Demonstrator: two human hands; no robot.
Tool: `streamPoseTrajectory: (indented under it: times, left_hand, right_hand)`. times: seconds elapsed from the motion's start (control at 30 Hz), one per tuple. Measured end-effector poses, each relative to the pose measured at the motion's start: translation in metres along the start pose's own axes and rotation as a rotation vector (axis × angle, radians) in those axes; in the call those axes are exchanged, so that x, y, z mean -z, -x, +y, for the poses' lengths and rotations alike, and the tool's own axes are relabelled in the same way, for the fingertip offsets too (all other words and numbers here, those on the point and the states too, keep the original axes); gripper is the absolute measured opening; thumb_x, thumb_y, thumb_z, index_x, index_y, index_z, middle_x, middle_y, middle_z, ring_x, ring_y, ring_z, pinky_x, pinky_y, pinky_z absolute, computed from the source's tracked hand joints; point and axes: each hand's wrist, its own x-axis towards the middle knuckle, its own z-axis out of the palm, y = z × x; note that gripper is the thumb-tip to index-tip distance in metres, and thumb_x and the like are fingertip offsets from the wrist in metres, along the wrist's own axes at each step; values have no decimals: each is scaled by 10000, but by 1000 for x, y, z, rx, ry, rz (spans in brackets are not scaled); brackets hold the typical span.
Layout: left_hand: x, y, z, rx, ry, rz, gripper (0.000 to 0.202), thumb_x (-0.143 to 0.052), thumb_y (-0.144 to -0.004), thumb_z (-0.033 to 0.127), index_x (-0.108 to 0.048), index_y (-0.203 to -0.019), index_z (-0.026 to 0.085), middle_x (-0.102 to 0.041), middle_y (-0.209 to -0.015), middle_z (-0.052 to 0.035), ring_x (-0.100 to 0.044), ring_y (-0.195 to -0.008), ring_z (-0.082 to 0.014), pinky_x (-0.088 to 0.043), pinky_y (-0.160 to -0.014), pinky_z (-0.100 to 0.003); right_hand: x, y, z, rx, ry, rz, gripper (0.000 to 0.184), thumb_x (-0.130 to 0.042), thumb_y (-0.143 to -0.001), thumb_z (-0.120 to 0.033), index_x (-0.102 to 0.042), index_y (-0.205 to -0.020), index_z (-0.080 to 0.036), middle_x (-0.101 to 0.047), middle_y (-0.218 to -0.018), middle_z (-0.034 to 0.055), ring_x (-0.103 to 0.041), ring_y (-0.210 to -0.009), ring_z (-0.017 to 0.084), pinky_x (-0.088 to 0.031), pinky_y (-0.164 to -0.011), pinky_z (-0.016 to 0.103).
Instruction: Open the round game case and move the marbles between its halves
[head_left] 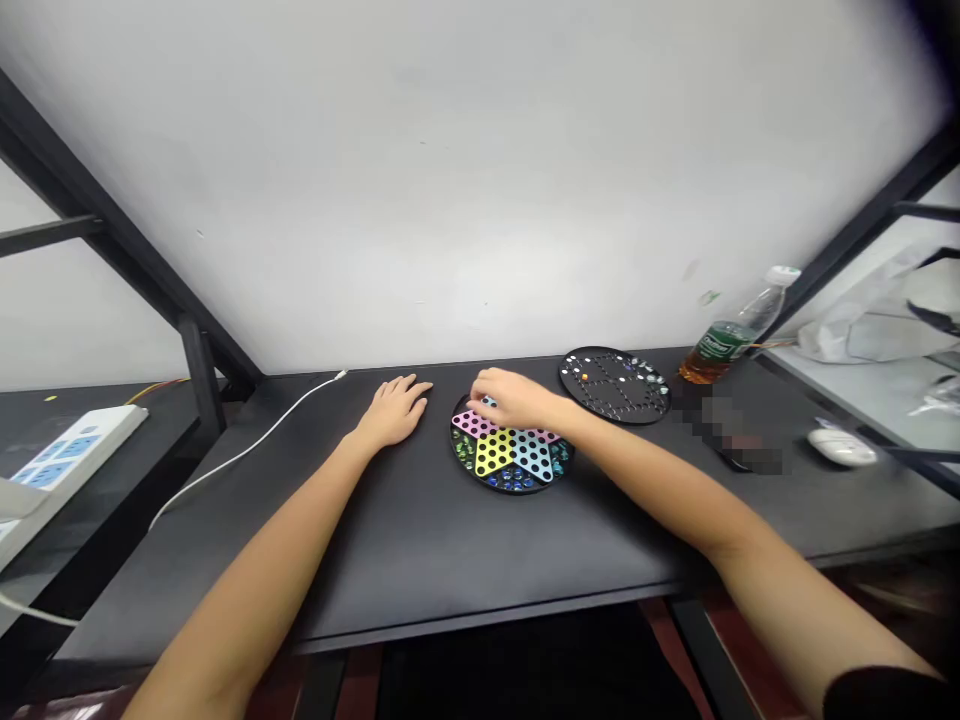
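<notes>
A round Chinese checkers board with a pink, yellow and light blue star lies on the black table. Green and blue marbles sit in the pockets round its rim. Over the far left part of the board is my right hand, its fingers bent together and pointing down. Whatever may be between those fingertips is hidden or too small to make out. My left hand rests palm down on the table, left of the board, with fingers spread and nothing in it.
Behind my right forearm lies a second round black board with small pieces. A drink bottle, a white mouse and a blurred-out dark object are at the right. A white cable and power strip are at the left.
</notes>
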Motion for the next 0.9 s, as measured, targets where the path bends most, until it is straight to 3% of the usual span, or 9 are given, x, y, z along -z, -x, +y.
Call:
streamPoseTrajectory:
  times: [0.17, 0.23, 0.33, 0.43, 0.7, 0.83, 0.9]
  left_hand:
    - [-1, -1, -2, 0, 19, 8, 499, -312, -1011, 420, -517, -1442, 274, -431, -1567, -93, -376, -1448, -329, -280, -1191, -555]
    - [-3, -1, -3, 2, 22, 9, 497, -319, -1009, 423, -517, -1441, 280, -436, -1564, -85, -377, -1447, -325, -279, -1192, -552]
    - [-4, -2, -3, 6, 10, 5, 503, -315, -1008, 422, -510, -1449, 277, -432, -1565, -79, -368, -1452, -320, -272, -1198, -541]
    - [-3, -2, -3, 6, -2, 5, 508, -305, -1009, 428, -508, -1451, 279, -430, -1566, -77, -372, -1450, -313, -273, -1198, -535]
    - [-2, -3, -5, -12, -31, -4, 527, -276, -1017, 437, -502, -1460, 262, -420, -1569, -107, -374, -1448, -321, -281, -1190, -542]
    - [-2, -3, -4, -17, -20, 10, 515, -289, -1015, 440, -510, -1450, 274, -434, -1563, -99, -394, -1434, -318, -296, -1180, -555]
    - [-1, -3, -4, -11, -18, 1, 517, -292, -1015, 441, -510, -1452, 273, -436, -1562, -98, -394, -1435, -317, -294, -1183, -550]
  right_hand:
    - [59, 79, 92, -576, 207, -13, 267, -533, -969, -358, -701, -949, -152, -714, -935, 126, -636, -842, 229, -442, -759, 311]
    - [68, 119, 125, -843, 360, -75, 296, -544, -949, -369, -720, -915, -134, -719, -927, 171, -660, -885, 279, -457, -769, 345]
    - [69, 165, 160, -1075, 484, -114, 301, -579, -912, -373, -737, -951, -120, -719, -986, 212, -675, -970, 325, -479, -791, 373]
    - [65, 184, 174, -1171, 459, -142, 307, -643, -860, -352, -732, -1025, -109, -715, -1028, 230, -683, -990, 346, -495, -780, 382]
    - [62, 184, 172, -1271, 354, -159, 321, -670, -806, -199, -713, -1106, -90, -691, -1124, 272, -690, -1029, 359, -518, -790, 391]
    - [64, 190, 181, -1261, 343, -114, 254, -725, -772, -253, -742, -978, -106, -721, -1021, 248, -709, -941, 352, -532, -757, 397]
    - [67, 194, 183, -1176, 285, -50, 192, -719, -797, -320, -739, -856, -139, -738, -922, 193, -711, -889, 313, -530, -767, 375]
